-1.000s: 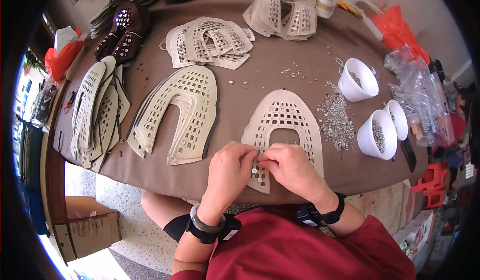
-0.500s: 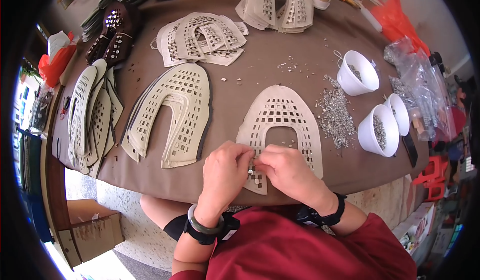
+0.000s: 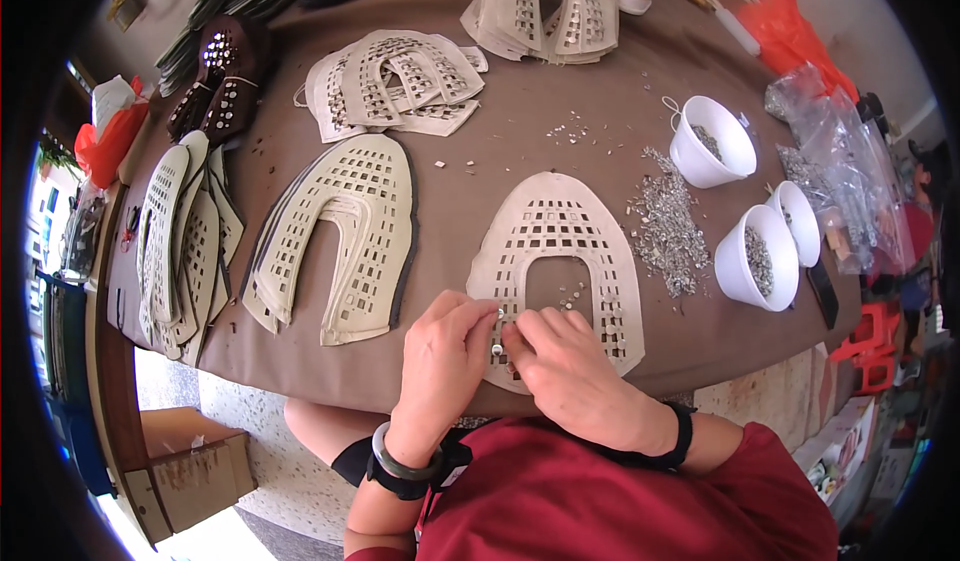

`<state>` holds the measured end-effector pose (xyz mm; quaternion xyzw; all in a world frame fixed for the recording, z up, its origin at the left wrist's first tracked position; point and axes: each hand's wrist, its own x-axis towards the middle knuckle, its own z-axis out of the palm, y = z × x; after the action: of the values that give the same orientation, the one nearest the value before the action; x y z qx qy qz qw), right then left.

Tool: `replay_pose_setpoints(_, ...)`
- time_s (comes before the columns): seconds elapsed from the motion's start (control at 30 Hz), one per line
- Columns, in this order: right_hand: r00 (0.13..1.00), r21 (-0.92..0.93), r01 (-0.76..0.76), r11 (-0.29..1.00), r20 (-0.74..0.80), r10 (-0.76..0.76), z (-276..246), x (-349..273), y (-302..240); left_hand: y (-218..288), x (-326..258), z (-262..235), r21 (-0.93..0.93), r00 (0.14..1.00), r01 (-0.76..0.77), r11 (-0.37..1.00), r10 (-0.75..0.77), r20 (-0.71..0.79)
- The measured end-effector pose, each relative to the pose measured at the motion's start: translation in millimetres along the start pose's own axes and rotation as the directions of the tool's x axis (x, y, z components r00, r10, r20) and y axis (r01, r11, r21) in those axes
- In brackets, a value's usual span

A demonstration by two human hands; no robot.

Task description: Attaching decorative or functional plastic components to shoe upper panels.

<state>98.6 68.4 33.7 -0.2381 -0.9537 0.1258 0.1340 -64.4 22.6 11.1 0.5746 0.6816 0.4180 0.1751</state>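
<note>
A beige horseshoe-shaped shoe upper piece, punched with rows of square holes, lies flat at the table's near edge. My left hand is over its left leg, thumb and forefinger pinched together; what they hold is too small to make out. Against the same leg, my right hand rests with curled fingers and thumb pressed close; anything between them is hidden. Small shiny square pieces sit on the leg between my hands. A few more loose bits lie inside the horseshoe's opening.
Right of the piece lies a heap of small shiny bits, with white cups beyond it. Stacked perforated uppers stand to the left and farther back. Plastic bags crowd the right edge; dark studded pieces lie far left.
My right hand has shifted slightly down along the left leg, its fingers flatter. My left hand stays beside it, still pinched. The view has moved slightly.
</note>
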Motion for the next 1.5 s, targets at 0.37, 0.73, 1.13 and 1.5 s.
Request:
replay_pose_setpoints(0.37, 0.949, 0.579, -0.140, 0.803, -0.153, 0.276, -3, -1, 31, 1, -2, 3, 0.059, 0.998, -0.068, 0.996, 0.067, 0.016)
replay_pose_setpoints(0.73, 0.844, 0.443, -0.246, 0.862, -0.341, 0.415, -58, -39, 56, 2, -8, 9, 0.153, 0.991, -0.133, 0.979, 0.134, 0.005)
replay_pose_setpoints(1.13, 0.596, 0.193, -0.742, 0.642, -0.249, 0.763, -135, -97, 142, 3, -14, 9, 0.203, 0.983, -0.172, 0.964, 0.180, -0.021)
replay_pose_setpoints(1.5, 0.576, 0.102, -0.782, 0.615, -0.259, 0.775, -118, -105, 166, 21, -8, -8, 0.420, 0.915, -0.361, 0.833, 0.230, 0.331)
